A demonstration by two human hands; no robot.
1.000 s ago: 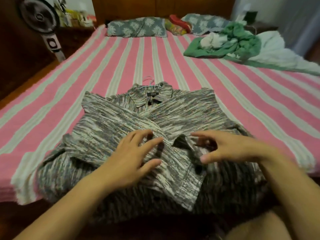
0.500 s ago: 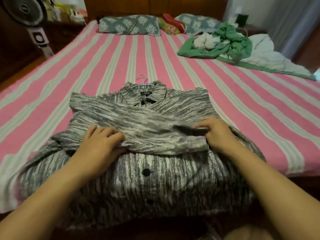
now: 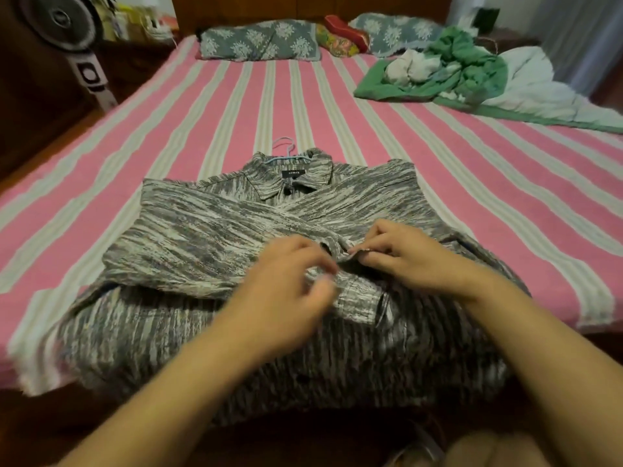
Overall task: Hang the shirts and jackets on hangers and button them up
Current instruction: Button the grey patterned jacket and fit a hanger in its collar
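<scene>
Head view: we see the grey-and-white streaked button-up shirt lying flat on the pink-and-cream striped bedspread, sleeves folded across its front, the light blue wire hanger poking from the collar. Our right hand pinches the cuff edge; our left hand, blurred, has lifted off the sleeve, fingers loosely curled.

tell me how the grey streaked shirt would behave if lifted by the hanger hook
Probably floppy: the shirt lies in soft folds, its sleeves crossed over the front, so they would likely drop and swing. It looks light, thin fabric creasing under the right hand. The thin hanger might tilt if lifted unevenly.
</scene>
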